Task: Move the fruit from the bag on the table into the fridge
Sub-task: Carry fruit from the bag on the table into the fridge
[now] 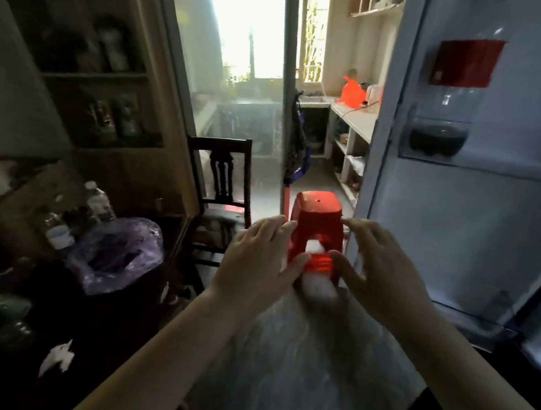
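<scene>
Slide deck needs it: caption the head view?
Both open, left hand and right hand hover before a red stool, purple bag at left, open fridge door at right.

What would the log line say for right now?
left hand: open | right hand: open | fridge door: open | purple bag: untouched

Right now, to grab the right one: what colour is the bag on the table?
The bag is see-through purple; head view shows it best.

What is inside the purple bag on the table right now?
The purple bag is open at the top, but only dark shadow and crumpled plastic show inside. Its folds and the blur hide whatever it holds, so I cannot confirm fruit.
</scene>
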